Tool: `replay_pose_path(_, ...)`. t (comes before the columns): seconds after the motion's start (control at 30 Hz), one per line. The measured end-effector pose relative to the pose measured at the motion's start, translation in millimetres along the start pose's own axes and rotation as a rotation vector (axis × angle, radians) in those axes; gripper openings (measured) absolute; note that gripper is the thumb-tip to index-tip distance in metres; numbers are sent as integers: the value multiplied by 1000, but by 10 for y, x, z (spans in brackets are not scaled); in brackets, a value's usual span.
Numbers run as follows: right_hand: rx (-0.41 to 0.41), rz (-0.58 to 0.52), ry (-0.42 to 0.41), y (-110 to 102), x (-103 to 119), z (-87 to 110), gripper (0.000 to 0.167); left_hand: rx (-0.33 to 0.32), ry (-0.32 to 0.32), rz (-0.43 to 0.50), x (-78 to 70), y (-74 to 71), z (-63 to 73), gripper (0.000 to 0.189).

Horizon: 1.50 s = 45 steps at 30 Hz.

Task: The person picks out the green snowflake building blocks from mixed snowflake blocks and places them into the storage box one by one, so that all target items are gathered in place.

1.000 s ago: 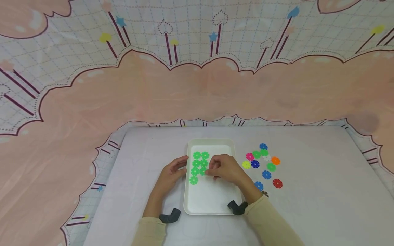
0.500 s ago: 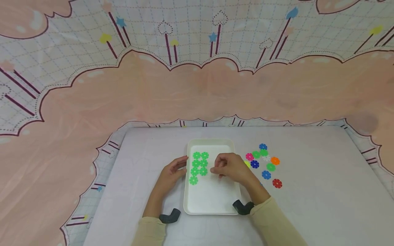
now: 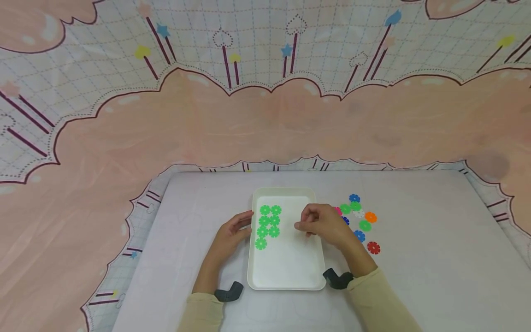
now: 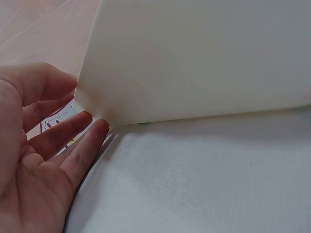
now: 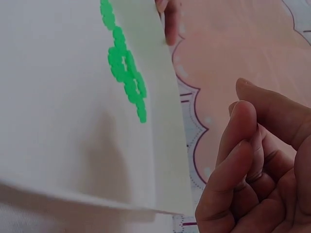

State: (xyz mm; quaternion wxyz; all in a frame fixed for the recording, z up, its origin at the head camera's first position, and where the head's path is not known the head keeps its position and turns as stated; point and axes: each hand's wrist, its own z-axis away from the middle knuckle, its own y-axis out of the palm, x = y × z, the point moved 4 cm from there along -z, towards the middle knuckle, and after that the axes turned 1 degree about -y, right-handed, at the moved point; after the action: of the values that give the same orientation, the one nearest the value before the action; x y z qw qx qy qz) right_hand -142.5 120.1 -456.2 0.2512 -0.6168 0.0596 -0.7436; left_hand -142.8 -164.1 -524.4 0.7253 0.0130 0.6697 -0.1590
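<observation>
A white tray (image 3: 286,269) lies on the table, with several green notched plastic discs (image 3: 263,231) set in two touching columns along its left part. My left hand (image 3: 230,235) rests its fingertips against the tray's left side. In the left wrist view, that hand's fingers (image 4: 80,155) touch the tray wall (image 4: 194,63) near a corner. Above the tray's right edge hovers my right hand (image 3: 325,225), fingers loosely bent. The right wrist view shows that hand (image 5: 257,165) with nothing in it, beside the tray and the green discs (image 5: 127,73).
Right of the tray, several loose discs lie scattered, among them a red one (image 3: 374,248), an orange one (image 3: 371,217) and a blue one (image 3: 354,198). My right hand and forearm cover some. Black wrist mounts (image 3: 229,291) sit at both cuffs. A patterned cloth (image 3: 265,124) hangs behind.
My right hand has moved right, away from the green discs to the tray's right edge, and now overlaps some loose discs. The left hand, tray and green discs stay put.
</observation>
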Motion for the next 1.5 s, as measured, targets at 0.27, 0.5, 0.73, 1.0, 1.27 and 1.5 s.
replay_pose_path(0.27,-43,8,7,-124,-53,63,23,3,-7,11,16,-4,-4,44)
replay_pose_path(0.5,-70,-11,42,-209,-135,83,24,3,-8,9,22,-1,-6,43)
replay_pose_path(0.73,-102,-20,62,-323,-182,114,24,2,-4,10,23,-1,-9,43)
replay_pose_path(1.0,-143,-26,70,-522,-301,160,27,6,-6,12,41,8,-20,44)
replay_pose_path(1.27,-175,13,93,-783,-412,281,30,-7,-14,1,33,8,-17,42)
replay_pose_path(1.5,-275,74,179,-1029,-615,381,36,-13,-19,-2,31,-5,-6,43)
